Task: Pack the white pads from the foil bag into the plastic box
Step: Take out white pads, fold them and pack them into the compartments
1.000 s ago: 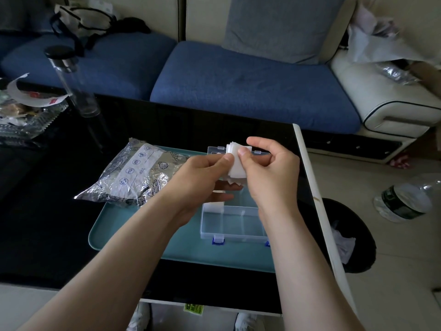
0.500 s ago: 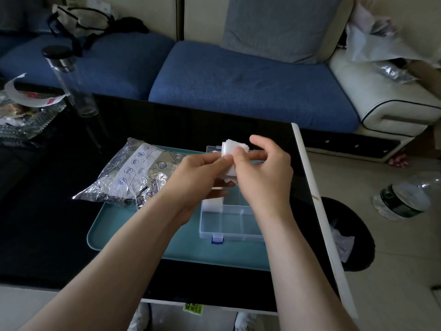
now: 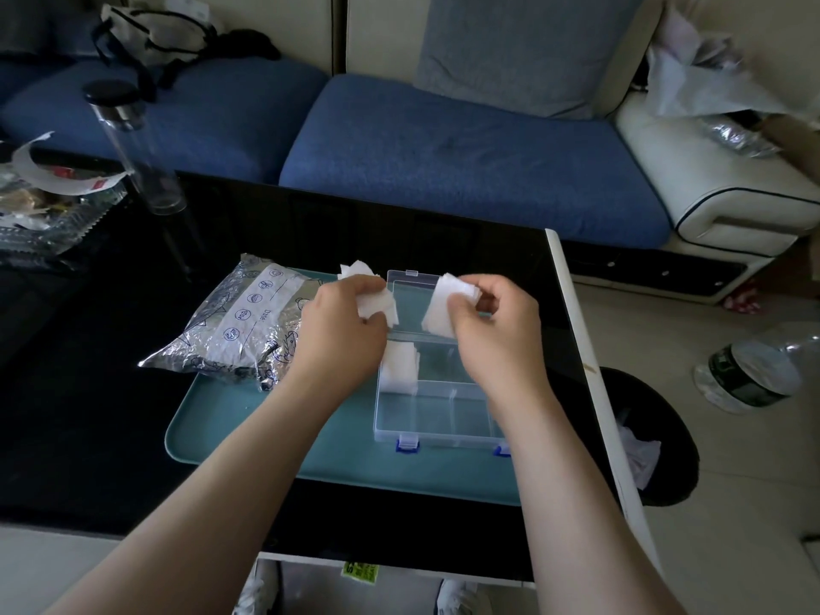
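The teal tray (image 3: 248,437) holds the foil bag (image 3: 239,330), left of the open plastic box (image 3: 439,419). The one stack of white pads (image 3: 377,304) is now split. The left hand (image 3: 341,330) pinches some and the right hand (image 3: 497,330) pinches the rest, above the box.

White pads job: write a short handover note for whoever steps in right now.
Hands: left hand grips a bunch of pads; right hand pinches a second bunch, both over the open plastic box.
Things: the box sits on the teal tray; the foil bag lies across the tray's left edge.
Done: one stack of pads is in the box's far left compartment.
Left: place both bunches; front compartments look empty. Bag contents not visible.
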The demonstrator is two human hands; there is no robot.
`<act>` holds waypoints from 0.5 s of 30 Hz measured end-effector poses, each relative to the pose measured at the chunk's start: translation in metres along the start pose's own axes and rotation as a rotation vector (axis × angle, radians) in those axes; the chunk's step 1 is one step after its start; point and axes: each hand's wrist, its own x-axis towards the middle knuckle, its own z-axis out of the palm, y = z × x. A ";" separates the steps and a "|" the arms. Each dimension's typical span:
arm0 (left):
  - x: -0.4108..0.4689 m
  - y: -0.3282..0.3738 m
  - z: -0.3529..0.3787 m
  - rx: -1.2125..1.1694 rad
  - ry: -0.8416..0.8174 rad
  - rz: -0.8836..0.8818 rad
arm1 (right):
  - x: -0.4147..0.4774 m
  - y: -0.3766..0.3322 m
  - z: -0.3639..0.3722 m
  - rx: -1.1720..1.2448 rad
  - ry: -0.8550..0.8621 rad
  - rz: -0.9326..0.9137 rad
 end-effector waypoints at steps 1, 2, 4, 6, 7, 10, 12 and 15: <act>-0.001 -0.001 0.000 0.073 -0.006 0.035 | 0.000 0.006 0.000 -0.038 -0.026 0.029; -0.002 -0.002 0.001 0.138 -0.016 0.075 | 0.001 0.011 0.000 -0.074 -0.054 0.059; -0.003 -0.006 0.005 0.225 -0.054 0.155 | 0.000 0.020 -0.001 -0.149 -0.105 0.112; -0.003 -0.012 0.009 0.284 -0.121 0.202 | 0.000 0.030 0.000 -0.212 -0.126 0.148; -0.003 -0.016 0.010 0.319 -0.163 0.212 | 0.000 0.034 0.001 -0.241 -0.129 0.159; -0.002 -0.021 0.011 0.417 -0.241 0.242 | 0.003 0.041 0.006 -0.333 -0.131 0.161; 0.001 -0.023 0.012 0.440 -0.236 0.256 | 0.004 0.041 0.010 -0.394 -0.136 0.164; 0.006 -0.024 0.016 0.415 -0.234 0.240 | 0.004 0.041 0.017 -0.458 -0.165 0.185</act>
